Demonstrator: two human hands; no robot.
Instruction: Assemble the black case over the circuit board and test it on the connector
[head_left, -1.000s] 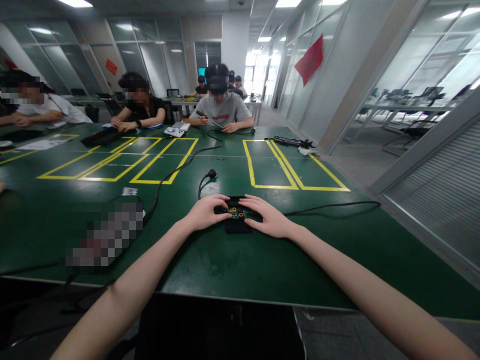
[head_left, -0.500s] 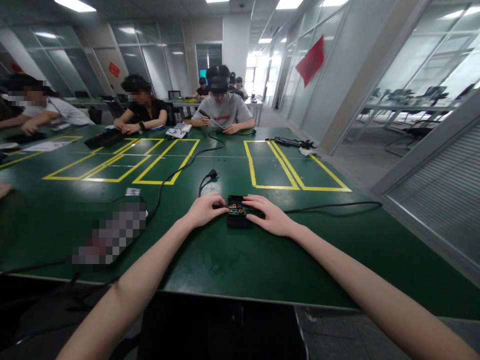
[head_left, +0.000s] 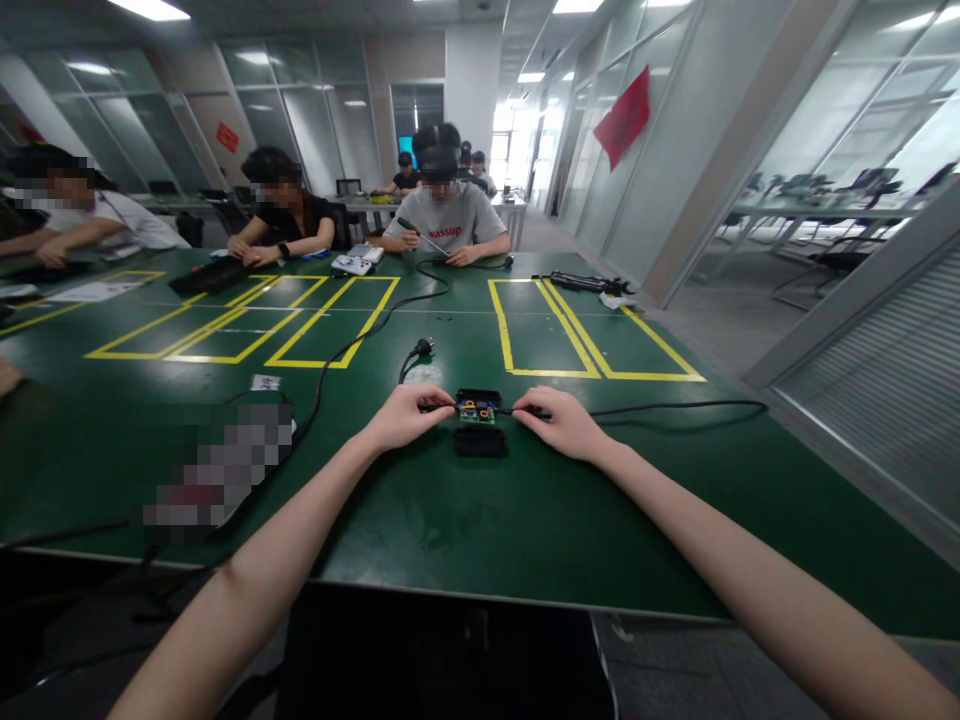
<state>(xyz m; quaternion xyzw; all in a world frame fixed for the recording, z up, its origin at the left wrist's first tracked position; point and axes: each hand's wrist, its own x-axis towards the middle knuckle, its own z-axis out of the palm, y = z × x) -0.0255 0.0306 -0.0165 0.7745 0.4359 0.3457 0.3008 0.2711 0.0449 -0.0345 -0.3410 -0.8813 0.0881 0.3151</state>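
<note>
A small green circuit board (head_left: 478, 412) with coloured parts lies in front of me on the green table, between my two hands. Behind it is a black housing half (head_left: 480, 396), and a second black piece (head_left: 481, 442) lies just on the near side. My left hand (head_left: 410, 414) pinches the black cable at the board's left end. At the right end, my right hand (head_left: 556, 420) has its fingers closed on the black cable (head_left: 637, 409), which runs on to the right. A black plug (head_left: 424, 347) lies beyond my left hand.
A blurred power strip (head_left: 232, 465) lies at the left with its cords. Yellow tape (head_left: 555, 375) marks rectangles on the table (head_left: 420, 520). A black tool-like object (head_left: 577, 284) lies at the far right. Several people sit across the table, one holding a screwdriver (head_left: 424, 238).
My right hand has drawn back to the right from the board and closed on the cable. The board is more exposed and sits slightly higher, apart from the near black piece.
</note>
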